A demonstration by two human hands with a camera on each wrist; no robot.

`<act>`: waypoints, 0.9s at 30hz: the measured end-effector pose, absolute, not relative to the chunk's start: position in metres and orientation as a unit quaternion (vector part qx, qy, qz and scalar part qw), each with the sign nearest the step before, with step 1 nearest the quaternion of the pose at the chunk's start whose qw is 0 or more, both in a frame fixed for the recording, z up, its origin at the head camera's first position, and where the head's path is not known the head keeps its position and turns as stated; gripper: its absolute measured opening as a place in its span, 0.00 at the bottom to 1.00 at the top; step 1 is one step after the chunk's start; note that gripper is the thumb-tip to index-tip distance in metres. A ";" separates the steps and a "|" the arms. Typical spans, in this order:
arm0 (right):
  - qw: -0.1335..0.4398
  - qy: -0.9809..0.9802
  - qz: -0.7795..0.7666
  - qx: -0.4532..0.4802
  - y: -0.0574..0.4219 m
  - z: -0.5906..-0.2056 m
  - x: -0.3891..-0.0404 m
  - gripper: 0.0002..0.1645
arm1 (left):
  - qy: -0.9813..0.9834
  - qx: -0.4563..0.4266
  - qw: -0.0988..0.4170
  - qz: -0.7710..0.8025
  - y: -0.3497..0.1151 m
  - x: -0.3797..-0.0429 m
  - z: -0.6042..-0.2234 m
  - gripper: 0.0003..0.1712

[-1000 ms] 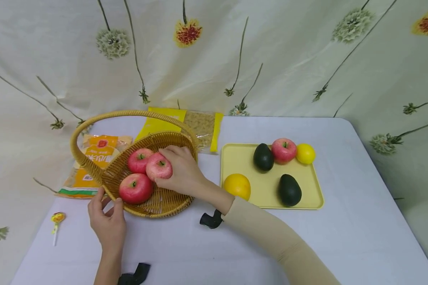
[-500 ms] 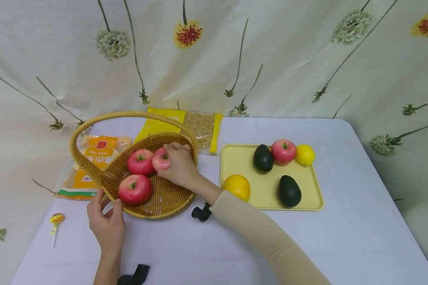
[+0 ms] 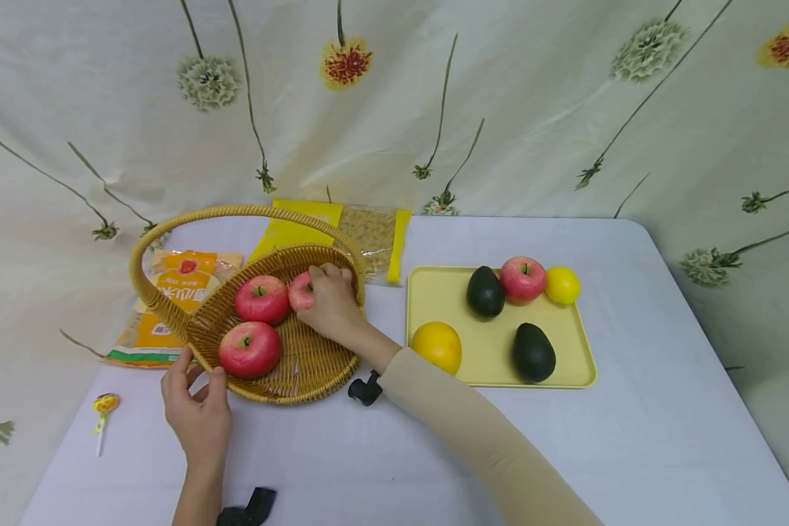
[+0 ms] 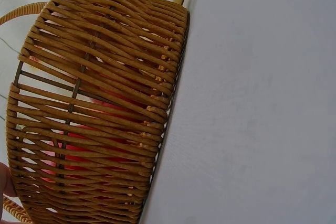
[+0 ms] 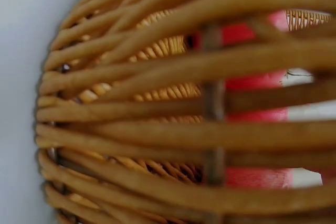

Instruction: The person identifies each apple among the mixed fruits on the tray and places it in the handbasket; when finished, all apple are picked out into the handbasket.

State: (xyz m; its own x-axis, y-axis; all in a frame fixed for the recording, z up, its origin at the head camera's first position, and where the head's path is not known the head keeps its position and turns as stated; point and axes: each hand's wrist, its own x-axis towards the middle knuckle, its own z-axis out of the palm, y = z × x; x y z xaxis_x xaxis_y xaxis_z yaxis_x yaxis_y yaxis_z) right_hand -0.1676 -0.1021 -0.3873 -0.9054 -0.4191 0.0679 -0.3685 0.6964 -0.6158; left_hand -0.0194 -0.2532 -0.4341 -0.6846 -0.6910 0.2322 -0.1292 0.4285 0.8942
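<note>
Holding basket (image 3: 322,372) with left hand (image 3: 199,409), grasping third apple (image 3: 300,291) inside with right hand (image 3: 332,305), not yet released; leaving fourth apple (image 3: 523,279) on tray (image 3: 434,288).

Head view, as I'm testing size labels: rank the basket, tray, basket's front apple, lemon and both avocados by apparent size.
Largest to smallest:
Basket, handle included
Tray
Front apple
Near avocado, far avocado: too alike to rank
Lemon

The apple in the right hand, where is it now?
In the head view, that apple is toward the back of the wicker basket, held by the right hand, just right of another apple.
</note>
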 end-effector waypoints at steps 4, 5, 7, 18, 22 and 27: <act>0.050 0.920 -0.328 -0.208 -0.103 -0.390 -0.169 0.44 | -0.791 0.258 0.300 -0.467 -0.253 -0.020 -0.434 0.29; 0.052 0.919 -0.330 -0.208 -0.103 -0.391 -0.170 0.44 | -0.791 0.257 0.301 -0.467 -0.253 -0.020 -0.434 0.29; 0.054 0.918 -0.332 -0.207 -0.103 -0.392 -0.171 0.44 | -0.791 0.257 0.301 -0.467 -0.253 -0.020 -0.434 0.29; 0.057 0.917 -0.343 -0.197 -0.105 -0.393 -0.171 0.44 | -0.788 0.256 0.304 -0.471 -0.254 -0.020 -0.436 0.29; 0.046 0.908 -0.364 -0.205 -0.103 -0.392 -0.169 0.46 | -0.789 0.258 0.302 -0.469 -0.253 -0.020 -0.435 0.29; 0.024 0.895 -0.377 -0.236 -0.095 -0.387 -0.157 0.46 | -0.789 0.260 0.305 -0.466 -0.253 -0.020 -0.435 0.29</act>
